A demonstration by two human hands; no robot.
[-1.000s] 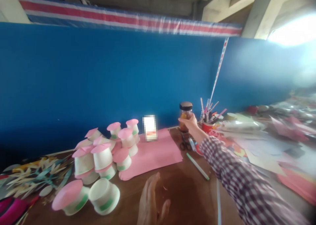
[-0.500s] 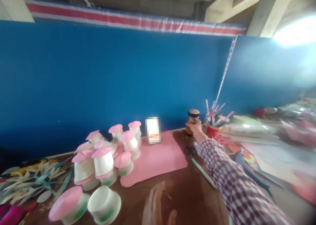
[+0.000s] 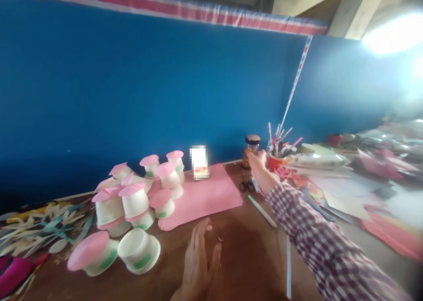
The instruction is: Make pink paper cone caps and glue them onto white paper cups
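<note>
My right hand (image 3: 260,165), in a checked sleeve, reaches to a glass jar (image 3: 252,147) with a black-rimmed lid and amber contents, upright near the blue wall. Its fingers are spread at the jar's lower front; whether they still touch it is unclear. My left hand (image 3: 200,252) is low in the middle over the brown table, fingers stretched, thumb apart, holding nothing. Left of it lies a white paper cup (image 3: 137,250) with a green mark. Several white cups with pink paper tops (image 3: 134,199) stand grouped behind, beside a pink sheet (image 3: 208,199).
Right of the jar stands a red cup (image 3: 276,162) of pens and sticks. Dark scissors (image 3: 246,185) and a pale green strip (image 3: 262,211) lie before it. Papers (image 3: 340,195) cover the right side. Dried-leaf craft pieces (image 3: 49,235) lie at left. A blurred-out white object (image 3: 199,162) stands by the wall.
The view has tilted down and turned slightly right. My right hand has drawn back a little from the jar, which stays in place. More of my left hand shows, with fingers still stretched.
</note>
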